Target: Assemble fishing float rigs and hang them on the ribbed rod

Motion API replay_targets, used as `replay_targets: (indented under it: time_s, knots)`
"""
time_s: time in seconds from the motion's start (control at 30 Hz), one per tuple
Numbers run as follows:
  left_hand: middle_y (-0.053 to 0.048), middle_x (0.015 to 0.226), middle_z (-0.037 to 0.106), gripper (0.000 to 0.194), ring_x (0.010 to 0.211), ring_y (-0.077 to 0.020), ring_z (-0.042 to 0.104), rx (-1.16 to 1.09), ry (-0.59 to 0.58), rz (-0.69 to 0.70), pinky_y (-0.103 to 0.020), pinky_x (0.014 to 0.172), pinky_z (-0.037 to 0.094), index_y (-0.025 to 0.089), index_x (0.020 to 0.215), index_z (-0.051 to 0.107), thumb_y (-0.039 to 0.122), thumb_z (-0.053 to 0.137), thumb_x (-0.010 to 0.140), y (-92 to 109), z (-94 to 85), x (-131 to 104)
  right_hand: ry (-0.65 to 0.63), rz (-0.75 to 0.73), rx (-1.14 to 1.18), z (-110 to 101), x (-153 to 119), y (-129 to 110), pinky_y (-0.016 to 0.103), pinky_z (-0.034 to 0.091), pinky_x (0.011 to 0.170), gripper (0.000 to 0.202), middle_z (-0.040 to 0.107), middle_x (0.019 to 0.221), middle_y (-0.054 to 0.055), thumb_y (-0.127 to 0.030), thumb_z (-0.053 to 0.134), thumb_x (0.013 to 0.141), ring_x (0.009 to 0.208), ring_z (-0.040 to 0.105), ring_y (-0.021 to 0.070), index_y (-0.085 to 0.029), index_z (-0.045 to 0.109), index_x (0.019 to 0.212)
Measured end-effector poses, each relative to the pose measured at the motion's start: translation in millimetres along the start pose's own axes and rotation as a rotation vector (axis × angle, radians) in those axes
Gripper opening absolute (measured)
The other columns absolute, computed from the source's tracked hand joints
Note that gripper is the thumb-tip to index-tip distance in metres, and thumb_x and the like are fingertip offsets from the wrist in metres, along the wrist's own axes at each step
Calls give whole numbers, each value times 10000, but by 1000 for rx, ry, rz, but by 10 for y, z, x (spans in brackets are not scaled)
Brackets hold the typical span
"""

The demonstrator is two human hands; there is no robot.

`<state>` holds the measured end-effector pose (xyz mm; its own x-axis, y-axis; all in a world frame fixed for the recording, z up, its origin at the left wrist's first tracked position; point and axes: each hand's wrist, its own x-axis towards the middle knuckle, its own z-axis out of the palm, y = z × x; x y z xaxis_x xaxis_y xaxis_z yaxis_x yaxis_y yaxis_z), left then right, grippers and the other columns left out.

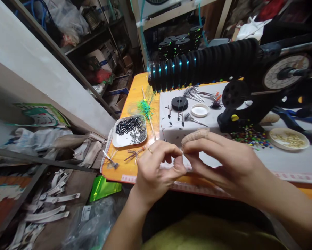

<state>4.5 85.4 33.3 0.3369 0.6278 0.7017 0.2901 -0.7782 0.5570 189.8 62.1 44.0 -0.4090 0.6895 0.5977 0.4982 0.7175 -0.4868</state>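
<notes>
In the head view, the left hand (pixel 156 170) and the right hand (pixel 223 163) are held together above the near edge of the orange worktop (pixel 135 100). The thumb and forefinger of each hand are pinched closed, and the fingertips of both hands meet at one spot; something very small is gripped there, but it is too small to be told. A beige textured cover (pixel 195 135) is worn on one finger of the right hand.

Just beyond the left hand, a white square tray filled with small black tubes (pixel 130 130) is placed on the worktop, and a thin stick with green and yellow fibres (pixel 147 109) lies beside it. Beyond the hands, a white foam block (pixel 210 123) is seen, on which a black round spool (pixel 179 103) and a white round lid (pixel 200 110) are placed near each other. A heap of small coloured beads (pixel 248 136) lies to the right, next to a shallow round dish with pale yellow pieces (pixel 288 139). A long row of black spools on a rod (pixel 203 62) is held above the worktop by a black machine (pixel 276 80).
</notes>
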Motion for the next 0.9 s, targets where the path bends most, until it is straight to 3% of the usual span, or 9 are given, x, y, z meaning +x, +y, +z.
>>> replay_targets:
  time_s: [0.17,0.27,0.33,0.53,0.67,0.9]
  knots:
    - [32,709,546,92,610,-78,488,-539,45,-512,-185,567,425,182,803,605,98,639,820,41,73,-23,49,-108,-177,84,29,-29,216,487,754,171,589,996,79,-58,485,970,923,591,147,-179,541,1077]
    - [35,676,551,108,588,-65,483,-859,47,-656,-168,572,425,170,812,632,231,719,834,43,89,-40,105,-94,-179,111,35,-51,201,509,775,143,608,982,70,-75,505,969,903,615,135,-184,546,1053]
    - [37,664,550,157,590,-59,486,-959,56,-705,-161,590,431,170,812,647,285,753,827,41,97,-55,149,-73,-192,121,12,-67,207,526,804,175,631,1016,72,-87,550,954,907,635,136,-193,563,1093]
    - [19,698,602,209,591,-69,524,-942,135,-733,-171,581,468,176,818,668,345,789,795,80,146,-82,221,-33,-243,145,-96,-134,245,565,834,264,704,1048,89,-103,623,916,891,694,165,-183,601,1166]
    - [9,734,649,126,629,-73,581,-785,150,-664,-163,627,508,174,819,670,267,757,825,130,131,-101,217,-48,-274,138,-105,-149,255,564,858,270,713,1032,91,-82,625,906,889,699,166,-177,604,1158]
    - [-21,789,689,55,721,-109,650,-584,115,-560,-186,654,537,173,825,667,169,713,855,123,73,-189,238,136,5,103,-81,-157,209,513,587,144,661,844,37,-48,580,882,722,640,116,-188,594,914]
